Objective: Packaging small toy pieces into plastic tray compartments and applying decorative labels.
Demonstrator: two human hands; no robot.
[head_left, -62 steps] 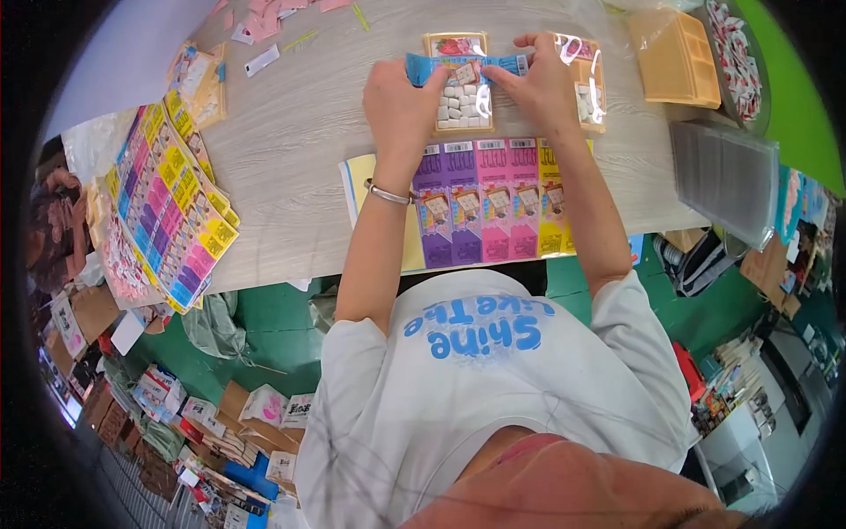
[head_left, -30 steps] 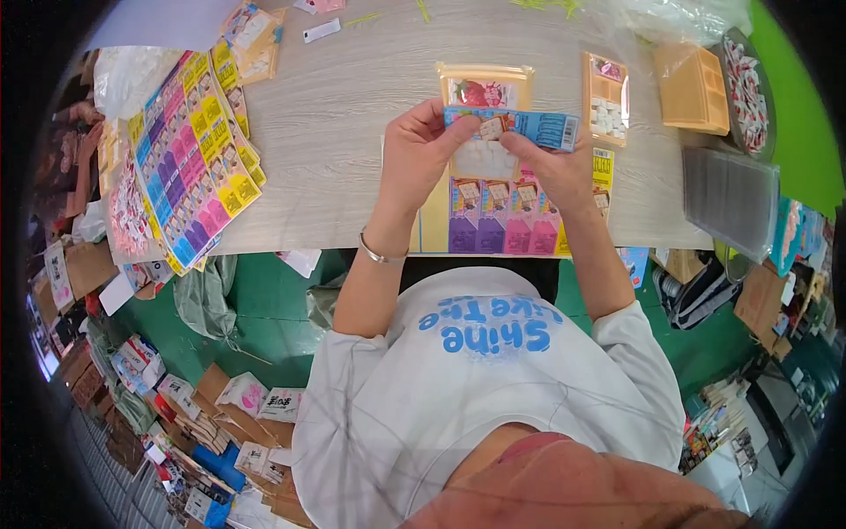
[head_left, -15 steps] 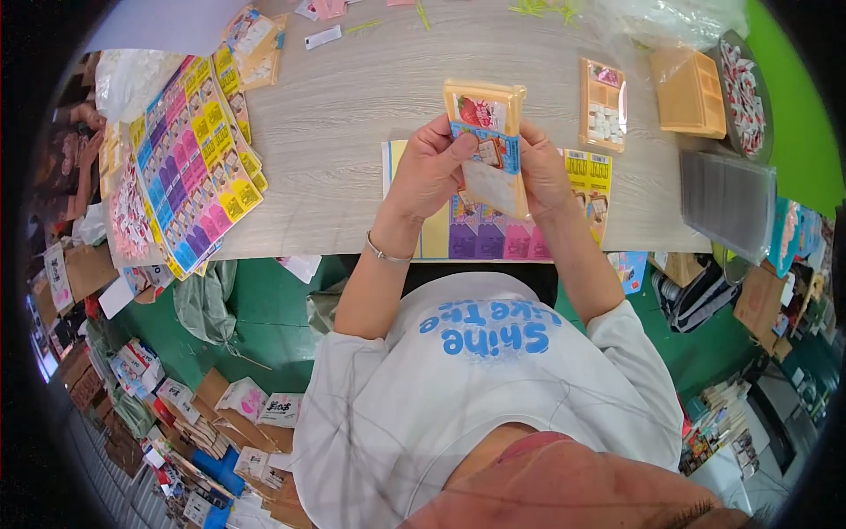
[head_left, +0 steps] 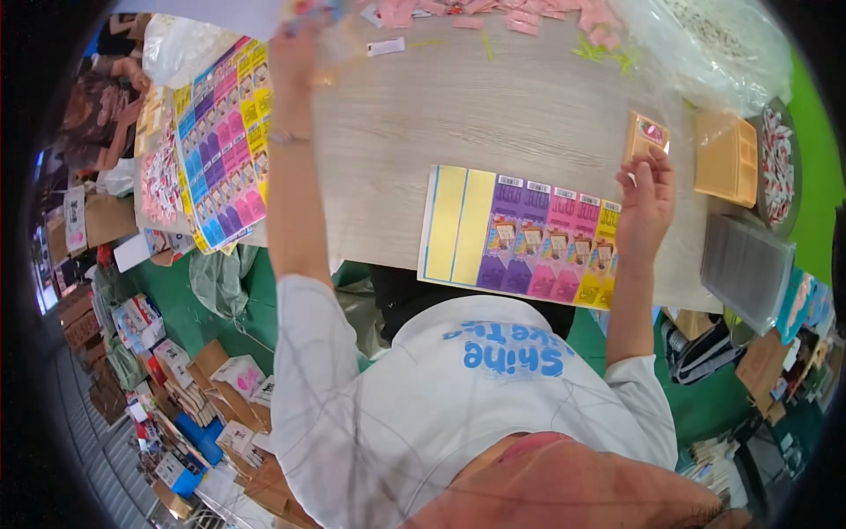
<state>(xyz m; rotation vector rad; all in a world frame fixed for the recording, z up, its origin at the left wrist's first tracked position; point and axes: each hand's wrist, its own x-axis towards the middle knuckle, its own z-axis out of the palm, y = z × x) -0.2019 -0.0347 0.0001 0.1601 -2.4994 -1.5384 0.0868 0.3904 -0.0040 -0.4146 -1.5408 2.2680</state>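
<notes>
My left arm stretches to the far left of the table. My left hand (head_left: pixel 295 57) is smeared by motion beside a blurred, colourful pack (head_left: pixel 313 12), and whether its fingers grip the pack cannot be made out. On the right, my right hand (head_left: pixel 647 198) has its fingers curled over the near part of a small peach plastic tray (head_left: pixel 649 130). A pink-and-white sachet shows in the tray's far end; my fingers hide the rest. In front of me lies a printed sheet of purple, pink and yellow labels (head_left: pixel 529 231), with plain pale-yellow strips at its left end.
More label sheets (head_left: pixel 220 145) are piled at the left. Peach trays (head_left: pixel 727 159) stand at the right, near a dark bowl of red-and-white sachets (head_left: pixel 778 167) and a stack of clear plastic covers (head_left: pixel 749 273). Pink sachets (head_left: pixel 520 18) and a clear bag (head_left: pixel 714 40) lie at the back.
Both hands held a wrapped tray pack before me. They have parted: the left swung to the far left, the right moved right onto the other tray. The view has shifted.
</notes>
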